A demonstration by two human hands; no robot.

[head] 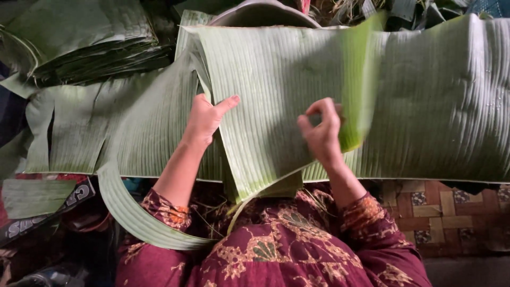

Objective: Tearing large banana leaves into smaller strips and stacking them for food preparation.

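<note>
across the lap, toward twelve o'clock, a banana leaf sheet lies with its long axis nine to three; left hand grips its left edge, right hand pinches its folded-up right end.

Home floor workspace, stacked banana leaves
</note>
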